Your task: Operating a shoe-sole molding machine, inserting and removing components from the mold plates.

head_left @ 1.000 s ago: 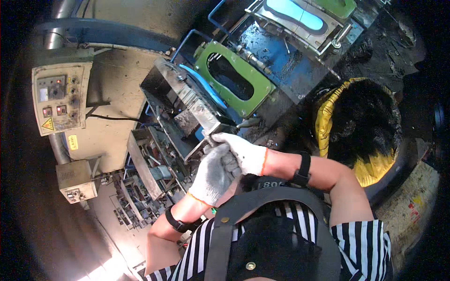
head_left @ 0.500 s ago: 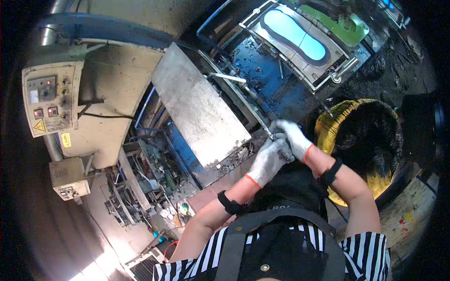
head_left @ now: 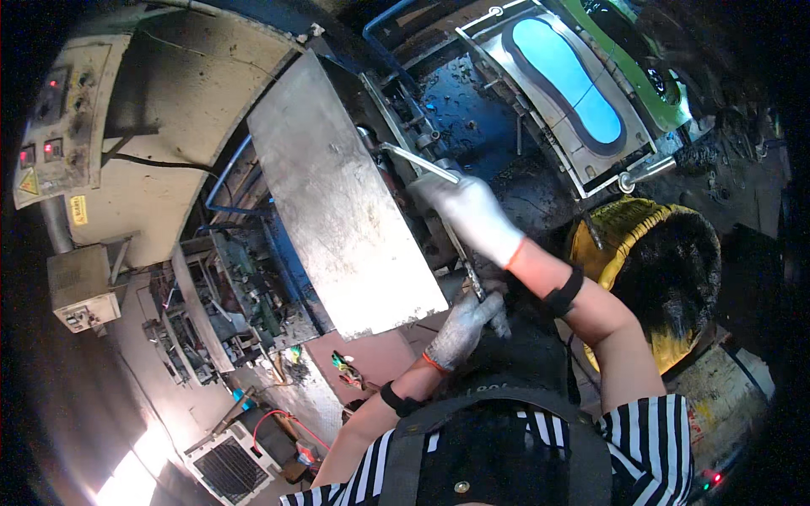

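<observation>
One flat, scuffed metal plate, roughly rectangular, lies left of both the left hand and the right hand. One round bin with crinkled yellow lining stands right of them. Beyond the right hand, one smooth blue sole shape sits in a metal frame. Both hands wear whitish gloves: the right, blurred, is at one slim silver bar, its grip unclear; the left curls at the lower end of one dark metal rod, though I cannot tell if it grips.

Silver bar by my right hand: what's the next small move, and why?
Perhaps settle the right hand firmly around the silver bar: the hand overlaps its lower end, though blur hides whether it grips. The left hand is lower, by the dark rod, so the right seems better placed.
</observation>
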The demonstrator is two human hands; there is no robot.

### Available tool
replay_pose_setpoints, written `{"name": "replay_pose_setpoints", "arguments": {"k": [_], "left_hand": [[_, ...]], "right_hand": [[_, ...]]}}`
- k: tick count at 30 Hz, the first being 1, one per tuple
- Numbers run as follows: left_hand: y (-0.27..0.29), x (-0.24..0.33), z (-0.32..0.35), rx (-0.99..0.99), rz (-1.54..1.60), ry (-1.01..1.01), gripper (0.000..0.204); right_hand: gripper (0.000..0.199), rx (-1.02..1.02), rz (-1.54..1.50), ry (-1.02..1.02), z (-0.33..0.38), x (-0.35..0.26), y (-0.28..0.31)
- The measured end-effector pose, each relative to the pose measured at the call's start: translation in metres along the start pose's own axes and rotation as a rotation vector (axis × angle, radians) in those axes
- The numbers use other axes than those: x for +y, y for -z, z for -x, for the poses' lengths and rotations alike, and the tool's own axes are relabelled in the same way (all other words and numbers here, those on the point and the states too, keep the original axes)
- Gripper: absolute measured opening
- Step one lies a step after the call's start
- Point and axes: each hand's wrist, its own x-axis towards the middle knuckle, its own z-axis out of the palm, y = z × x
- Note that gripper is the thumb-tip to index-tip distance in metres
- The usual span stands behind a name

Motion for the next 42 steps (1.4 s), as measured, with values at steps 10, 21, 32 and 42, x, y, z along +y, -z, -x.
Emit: {"name": "replay_pose_setpoints", "arguments": {"k": [10, 21, 32, 42], "left_hand": [[0.017, 0.001, 0.0, 0.038, -0.352, -0.053, 0.022], [0.002, -0.056, 0.021, -0.184, -0.155, 0.198, 0.045], [-0.111, -0.096, -0.151, 0.229, 0.334, -0.065, 0.028], [-0.11, -0.088, -0.2, 0.331, 0.493, -0.009, 0.029]], "right_hand": [[0.013, 0.042, 0.39, 0.28, -0.019, 0.004, -0.038], [0.032, 0.124, 0.409, 0.141, 0.15, -0.021, 0.105], [0.032, 0.334, -0.263, -0.473, 0.17, 0.07, 0.242], [0.031, 0.103, -0.742, -0.847, 0.099, 0.071, 0.218]]}}
